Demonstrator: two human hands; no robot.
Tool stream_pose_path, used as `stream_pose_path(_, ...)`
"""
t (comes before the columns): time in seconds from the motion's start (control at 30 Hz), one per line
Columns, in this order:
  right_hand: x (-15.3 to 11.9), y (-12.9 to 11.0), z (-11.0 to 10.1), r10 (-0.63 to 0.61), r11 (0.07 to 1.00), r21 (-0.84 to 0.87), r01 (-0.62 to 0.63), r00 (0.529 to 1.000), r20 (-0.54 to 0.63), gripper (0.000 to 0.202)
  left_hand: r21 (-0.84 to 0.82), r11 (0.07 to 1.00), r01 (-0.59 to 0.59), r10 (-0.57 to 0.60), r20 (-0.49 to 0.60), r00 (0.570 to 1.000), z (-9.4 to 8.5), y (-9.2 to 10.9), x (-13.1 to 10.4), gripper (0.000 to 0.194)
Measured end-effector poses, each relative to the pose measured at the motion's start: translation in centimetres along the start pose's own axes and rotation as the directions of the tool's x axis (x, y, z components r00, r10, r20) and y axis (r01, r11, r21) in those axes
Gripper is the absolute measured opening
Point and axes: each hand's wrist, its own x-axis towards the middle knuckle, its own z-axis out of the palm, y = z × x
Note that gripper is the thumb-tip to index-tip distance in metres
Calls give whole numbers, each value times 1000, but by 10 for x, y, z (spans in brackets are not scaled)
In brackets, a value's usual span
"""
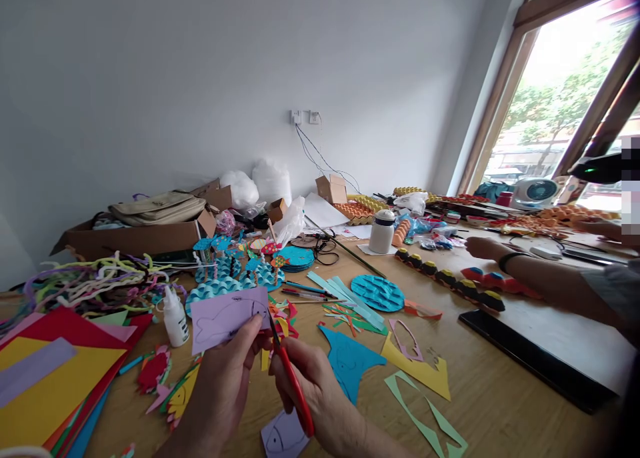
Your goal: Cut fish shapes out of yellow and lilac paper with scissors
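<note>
My left hand pinches the lower right part of a purple paper that bears a drawn fish outline. My right hand is wrapped round red-handled scissors, whose dark blades point up at the paper's right edge, close to my left thumb. Below my hands lies another purple piece with a fish drawn on it. Blue, yellow and green paper offcuts lie to the right. A white glue bottle stands left of the held paper.
Coloured sheets are stacked at left, below a heap of pipe cleaners. A blue textured disc, a white bottle and a black flat object are on the table. Another person's arm reaches in from the right.
</note>
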Motion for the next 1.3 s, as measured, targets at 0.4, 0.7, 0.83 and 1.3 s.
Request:
stream_pose_path(0.4, -2, 1, -2, 33, 999, -9, -33, 999, 11, 34, -69, 998, 13, -12, 19, 1000, 2, 2, -4, 5)
stream_pose_path(0.7, 1, 5, -2, 60, 998, 12, -60, 998, 19, 40, -100, 995, 9, -6, 36, 999, 1, 3, -4, 10)
stream_pose_path(0.83, 1, 7, -2, 51, 999, 3, -51, 999, 12, 46, -113, 993, 23, -18, 50, 999, 2, 4, -4, 13)
stream_pose_path(1.3, 2, 4, -1, 96, 995, -9, -96, 995, -6, 46, -86, 996, 16, -11, 59, 998, -4, 0, 0, 10)
